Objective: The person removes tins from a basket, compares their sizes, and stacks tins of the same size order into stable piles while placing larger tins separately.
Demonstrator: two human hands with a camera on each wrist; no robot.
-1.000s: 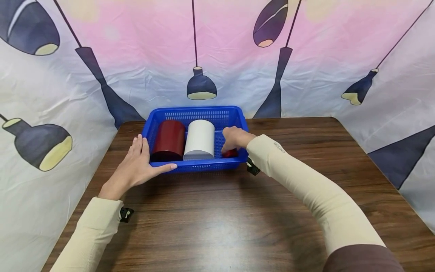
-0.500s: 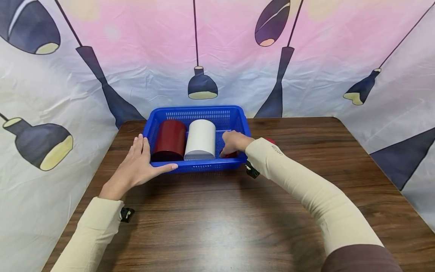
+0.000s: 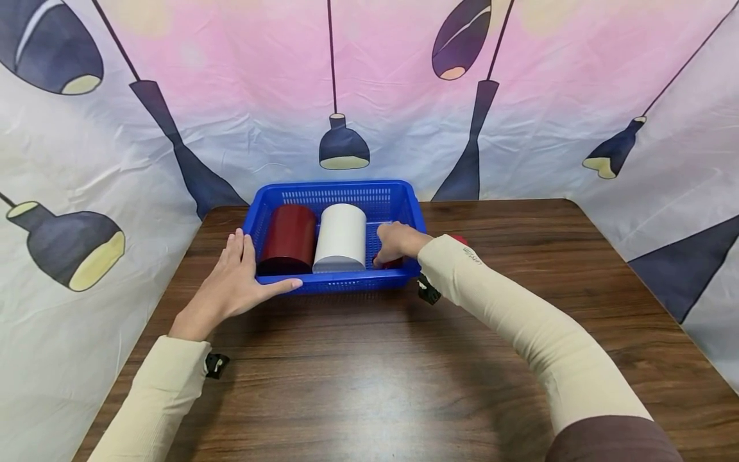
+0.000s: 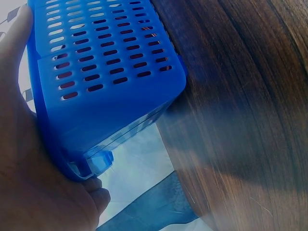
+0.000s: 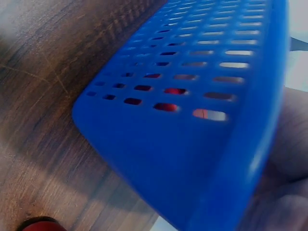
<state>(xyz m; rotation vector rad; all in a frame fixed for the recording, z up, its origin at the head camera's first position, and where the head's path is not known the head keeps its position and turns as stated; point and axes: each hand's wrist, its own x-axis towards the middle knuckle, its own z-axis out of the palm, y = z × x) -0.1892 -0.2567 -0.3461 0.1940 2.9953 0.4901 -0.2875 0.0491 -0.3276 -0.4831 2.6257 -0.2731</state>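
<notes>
A blue slotted basket (image 3: 340,278) stands at the back of the table. Inside it, a dark red cylinder (image 3: 288,234) lies on the left with a white cylinder (image 3: 340,232) beside it. My left hand (image 3: 231,276) rests on the basket's left front corner, fingers straight along the side and thumb stretched along the front rim. Over the right rim, my right hand (image 3: 398,240) reaches inside and grips a small red object (image 3: 394,263), mostly hidden under the palm. In the right wrist view, bits of red show through the slots of the basket wall (image 5: 159,144).
Another red object (image 3: 459,239) peeks out behind the right sleeve on the brown wooden table (image 3: 358,359); the right wrist view catches the edge of a red item (image 5: 42,225) with a dark rim. A lamp-patterned cloth (image 3: 392,115) hangs right behind the basket.
The right hand has dropped slightly lower into the basket over the small red object. A red object now shows behind the right sleeve. The left hand stays in place.
</notes>
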